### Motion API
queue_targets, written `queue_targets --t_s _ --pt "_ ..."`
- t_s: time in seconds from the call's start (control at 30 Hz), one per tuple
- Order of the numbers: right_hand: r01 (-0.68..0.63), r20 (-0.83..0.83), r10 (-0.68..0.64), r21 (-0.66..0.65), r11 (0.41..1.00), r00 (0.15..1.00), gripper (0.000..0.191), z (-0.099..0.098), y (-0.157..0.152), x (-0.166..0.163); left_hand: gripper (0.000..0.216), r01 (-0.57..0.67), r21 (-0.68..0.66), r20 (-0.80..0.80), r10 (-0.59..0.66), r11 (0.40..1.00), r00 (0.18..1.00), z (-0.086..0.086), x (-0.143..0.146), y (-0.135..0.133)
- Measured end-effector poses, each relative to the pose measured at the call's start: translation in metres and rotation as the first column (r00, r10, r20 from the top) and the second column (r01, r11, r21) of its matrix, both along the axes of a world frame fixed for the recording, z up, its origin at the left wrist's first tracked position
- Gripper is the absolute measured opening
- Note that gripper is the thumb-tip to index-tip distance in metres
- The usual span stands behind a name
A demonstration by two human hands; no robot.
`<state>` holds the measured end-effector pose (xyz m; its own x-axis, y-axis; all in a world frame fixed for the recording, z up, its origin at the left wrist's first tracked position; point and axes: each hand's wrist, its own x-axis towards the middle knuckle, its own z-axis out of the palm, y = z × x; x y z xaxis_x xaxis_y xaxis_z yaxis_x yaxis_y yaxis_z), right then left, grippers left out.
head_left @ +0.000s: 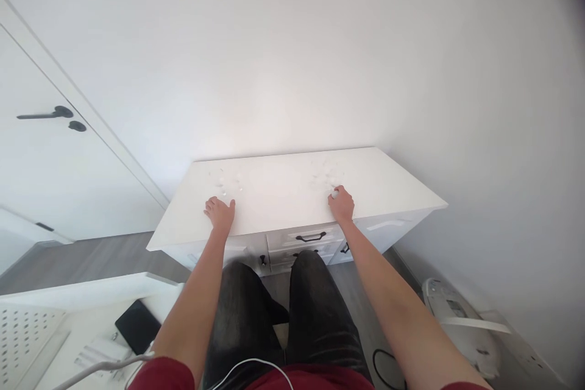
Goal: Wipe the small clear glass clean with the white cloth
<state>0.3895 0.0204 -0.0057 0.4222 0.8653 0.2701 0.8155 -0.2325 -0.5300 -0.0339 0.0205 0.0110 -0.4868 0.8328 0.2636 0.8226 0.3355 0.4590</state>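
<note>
A white cabinet (278, 195) stands against the wall before me. My left hand (220, 214) rests on its top near the front left, fingers spread, holding nothing visible. Just beyond those fingertips lie a few small clear, glass-like pieces (223, 194), too faint to name. At the right, my right hand (342, 203) is closed with a small whitish, see-through object (334, 194) between thumb and fingers, close to the cabinet top. Several more clear pieces (326, 175) are scattered just beyond it; their exact shape cannot be made out.
Dark handles (311, 237) mark the cabinet's drawers. A white door with a black lever (46, 114) is at the left. Lower left, a black tablet-like thing (138, 326) lies on a white surface. A white appliance (459, 317) stands at the lower right.
</note>
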Motion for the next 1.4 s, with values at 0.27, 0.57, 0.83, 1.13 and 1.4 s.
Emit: queue_targets --t_s 0.27,0.57,0.83,1.13,1.4 --pt "0.025 0.011 -0.025 -0.010 1.000 1.000 0.030 0.001 0.000 0.000 0.051 0.170 -0.148 -0.104 -0.186 0.974 0.977 -0.012 0.000 0.004" --pt "0.013 -0.011 -0.013 -0.020 1.000 1.000 0.032 0.004 -0.002 -0.002 0.059 0.167 -0.191 -0.183 -0.203 0.967 0.962 -0.009 0.005 -0.003" --pt "-0.005 -0.030 0.005 -0.003 1.000 1.000 0.031 0.003 -0.001 0.000 0.050 0.300 -0.225 -0.231 -0.350 0.927 0.908 -0.011 0.009 -0.033" --pt "0.008 -0.016 -0.008 -0.012 1.000 1.000 0.031 0.005 -0.001 -0.001 0.061 0.548 -0.325 -0.175 -0.619 0.771 0.766 -0.007 0.041 -0.041" --pt "0.006 -0.003 -0.006 -0.016 1.000 1.000 0.032 0.005 -0.002 -0.001 0.072 0.782 -0.392 -0.109 -0.868 0.485 0.485 -0.001 0.081 -0.033"
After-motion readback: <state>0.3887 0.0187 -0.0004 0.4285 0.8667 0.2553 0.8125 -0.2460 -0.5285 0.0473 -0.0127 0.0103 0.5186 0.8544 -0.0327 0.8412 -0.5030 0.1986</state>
